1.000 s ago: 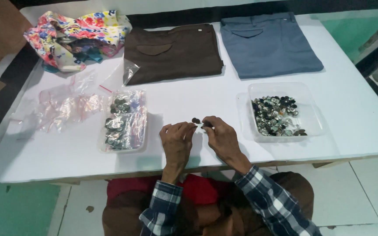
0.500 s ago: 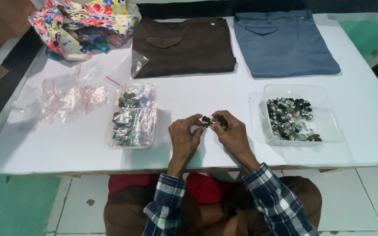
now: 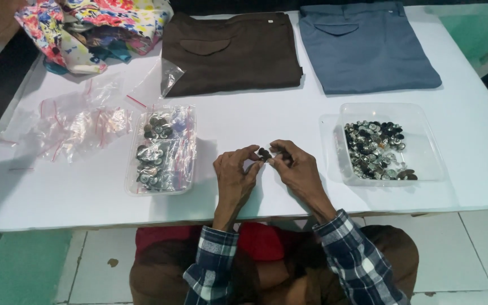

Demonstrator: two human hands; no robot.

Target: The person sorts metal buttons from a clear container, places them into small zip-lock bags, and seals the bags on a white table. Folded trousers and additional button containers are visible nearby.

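1. Left hand [image 3: 236,172] & right hand [image 3: 293,164] meet over the front-middle of the white table [image 3: 255,118], fingertips pinched together on a small dark button piece [image 3: 264,153].
2. Both hands are closed narrow around that piece; it sits between the two sets of fingertips, just above the table top. Can't tell whether it's one button or a couple stuck together.
3. Left of the hands: a clear tray [image 3: 162,149] w/ small zip bags in it, several holding dark and silvery buttons. It's near the left hand, not touching.
4. Right of the hands: a second clear tray [image 3: 388,144] w/ loose buttons [image 3: 377,149], mixed black, silver and brown, heaped toward its left & middle. Near the right hand, apart from it.
5. Far left: a loose pile of empty clear zip bags [image 3: 80,121] w/ red seal strips, spread flat on the table; one more clear bag [image 3: 170,76] lies by the brown garment's corner.
6. Back of table: folded brown trousers [image 3: 232,51] in the middle, folded grey-blue trousers [image 3: 365,48] to the right, side by side, a gap between.
7. Back left corner: a bright flower-print cloth bundle [image 3: 94,28].
8. Person wears plaid blue-white sleeves [image 3: 357,254]; sits at the table's front edge, tiled floor below.
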